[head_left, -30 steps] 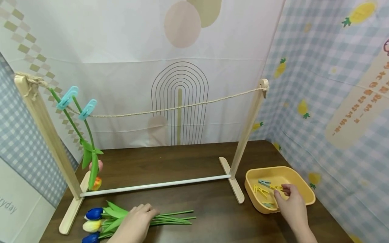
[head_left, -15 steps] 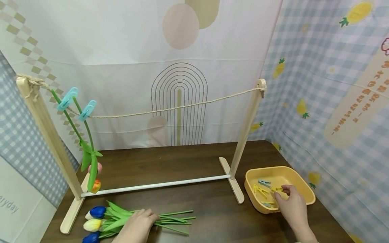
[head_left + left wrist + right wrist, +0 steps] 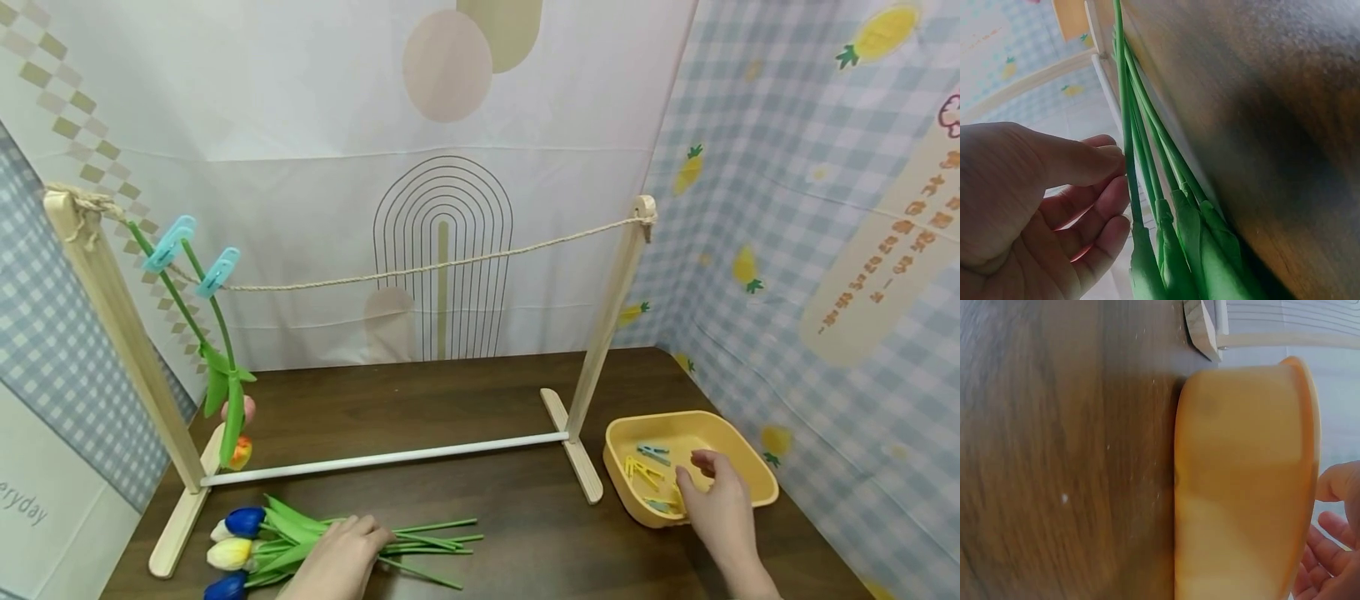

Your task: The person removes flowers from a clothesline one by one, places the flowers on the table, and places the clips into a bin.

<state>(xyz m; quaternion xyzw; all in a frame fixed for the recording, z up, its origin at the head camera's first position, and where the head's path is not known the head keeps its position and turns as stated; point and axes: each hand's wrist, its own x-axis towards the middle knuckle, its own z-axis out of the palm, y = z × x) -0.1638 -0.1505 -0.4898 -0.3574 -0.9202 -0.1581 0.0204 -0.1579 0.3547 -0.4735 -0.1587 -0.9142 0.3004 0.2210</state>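
Note:
My left hand (image 3: pixel 341 554) lies over a bunch of artificial tulips on the table. In the left wrist view its thumb and fingertips pinch a green tulip stem (image 3: pixel 1127 125) at the bunch's edge. A white-and-yellow tulip head (image 3: pixel 230 553) lies between blue ones (image 3: pixel 244 522). At the right, my right hand (image 3: pixel 720 508) reaches into a yellow basket (image 3: pixel 738 446), thumb and fingers apart with no clip visible between them. Within the basket lie yellow clothespins (image 3: pixel 643 472) and blue-grey ones (image 3: pixel 654 452); the hand hides part of the contents.
A wooden stand with a left post (image 3: pixel 123 333), a right post (image 3: pixel 611 325) and a white crossbar (image 3: pixel 390 457) spans the table. From its twine (image 3: pixel 450 265) two tulips hang upside down by light-blue clothespins (image 3: pixel 218 272). A checked cloth (image 3: pixel 772 208) borders the right side.
A yellow clothespin by my right fingertips is gone from there, and the fingers have spread apart. One tulip stem has swung towards the front beneath my left hand.

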